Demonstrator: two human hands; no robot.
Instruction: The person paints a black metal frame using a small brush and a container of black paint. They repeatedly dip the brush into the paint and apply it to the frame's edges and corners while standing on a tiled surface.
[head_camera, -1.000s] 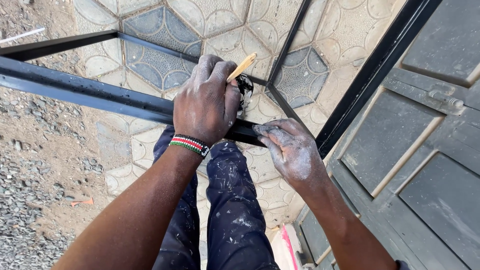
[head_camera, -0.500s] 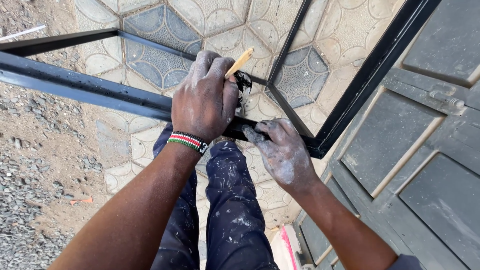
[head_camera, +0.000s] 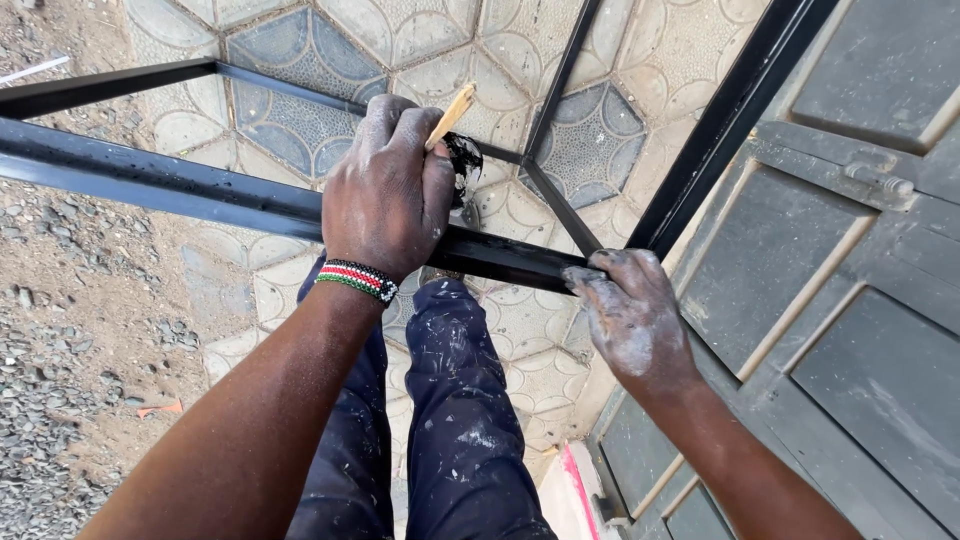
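My left hand (head_camera: 388, 195), with a beaded band at the wrist, is closed on a paintbrush; its pale wooden handle (head_camera: 450, 114) sticks up past my fingers. The black bristles (head_camera: 466, 160) press against the far side of a black metal frame bar (head_camera: 190, 190). That bar runs across the view from the left. My right hand (head_camera: 628, 318), smeared with grey paint, curls its fingers over the bar's right end, where it meets a diagonal bar (head_camera: 735, 110). Thinner black bars (head_camera: 560, 75) cross beyond the brush.
A grey panelled metal door (head_camera: 850, 270) with a latch fills the right side. Patterned paving tiles (head_camera: 300, 110) lie below the frame, with gravel and dirt (head_camera: 70, 330) to the left. My paint-spattered blue trousers (head_camera: 450, 420) are under the bar. A pink and white object (head_camera: 575, 495) lies by the door's foot.
My right hand has slid to the right along the bar, away from my left hand. My left hand keeps the brush at the same spot.
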